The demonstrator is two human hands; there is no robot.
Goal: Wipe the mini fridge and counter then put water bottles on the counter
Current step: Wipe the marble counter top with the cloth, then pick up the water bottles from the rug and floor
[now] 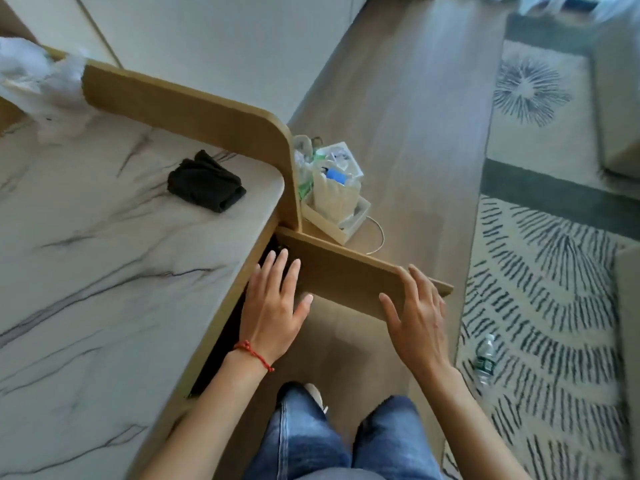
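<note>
Below the marble worktop (104, 271), a wooden cabinet door (349, 282) stood swung open. Both hands were spread and held nothing: the left hand (273, 306) by the dark opening, the right hand (419, 317) on the door's edge. A black cloth (206, 181) lay on the worktop; a water bottle (485, 358) lay on the rug (540, 271).

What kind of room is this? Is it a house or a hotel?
Probably a hotel room, though I can't be sure. There is a marble-look counter with a wooden cabinet door open below it, a small waste bin on the wooden floor, and a patterned rug beside a sofa.
</note>
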